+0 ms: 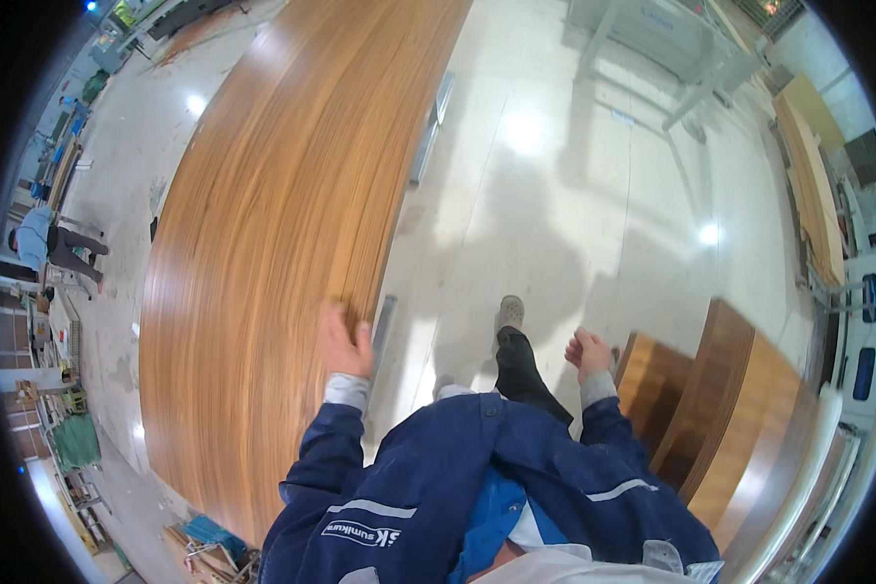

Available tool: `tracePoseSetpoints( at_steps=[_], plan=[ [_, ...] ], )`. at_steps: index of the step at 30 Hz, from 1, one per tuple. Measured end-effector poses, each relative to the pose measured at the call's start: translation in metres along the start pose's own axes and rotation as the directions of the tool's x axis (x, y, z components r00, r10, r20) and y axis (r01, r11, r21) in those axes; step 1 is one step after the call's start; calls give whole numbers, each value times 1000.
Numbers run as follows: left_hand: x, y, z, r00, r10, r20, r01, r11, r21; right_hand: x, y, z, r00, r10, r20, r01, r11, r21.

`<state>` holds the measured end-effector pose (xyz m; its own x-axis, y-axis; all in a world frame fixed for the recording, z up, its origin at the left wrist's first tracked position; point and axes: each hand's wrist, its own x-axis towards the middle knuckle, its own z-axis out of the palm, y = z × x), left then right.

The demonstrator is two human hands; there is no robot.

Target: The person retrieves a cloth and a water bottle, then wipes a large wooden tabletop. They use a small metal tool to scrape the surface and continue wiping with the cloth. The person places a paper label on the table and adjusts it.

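Observation:
A long wood-grain panel (263, 224) with a glossy brown surface runs away from me on my left. My left hand (347, 346) is over its right-hand edge, thumb apart from the fingers, holding nothing; whether it touches the surface I cannot tell. Away from the panel, my right hand (589, 354) hangs in the air with its fingers curled in, and nothing shows in it. To the right of that hand, several brown wooden boards (725, 389) stand stacked side by side.
Pale floor (526, 214) lies ahead, with one of my shoes (511, 311) on it. A grey metal frame (652, 58) stands far ahead to the right. Lighter boards (808, 185) line the right wall. Another person (54, 248) bends over at the far left.

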<state>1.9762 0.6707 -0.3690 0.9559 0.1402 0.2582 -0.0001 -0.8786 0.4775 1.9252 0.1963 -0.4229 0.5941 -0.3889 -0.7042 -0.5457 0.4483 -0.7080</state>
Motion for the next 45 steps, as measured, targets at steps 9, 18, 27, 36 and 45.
tracePoseSetpoints(
  at_steps=[9,18,27,36,45],
  plan=[
    [94,117,143,361,-533,765,680,-411,-608,194,-186,47,976,117,183,-149,973,176],
    [196,116,190,-82,-964,252,-190,-233,-954,407,-316,276,915,248,318,-262,965,0],
    [202,111,202,-337,-941,27,-434,130,-891,533,-468,504,882,177,437,-119,981,-156],
    [299,133,240,-521,-853,-28,-468,312,-827,592,-549,656,738,168,654,-91,984,-151],
    [278,128,257,-278,-961,-8,-510,154,-846,614,-549,659,543,373,752,-206,928,-311]
  ],
)
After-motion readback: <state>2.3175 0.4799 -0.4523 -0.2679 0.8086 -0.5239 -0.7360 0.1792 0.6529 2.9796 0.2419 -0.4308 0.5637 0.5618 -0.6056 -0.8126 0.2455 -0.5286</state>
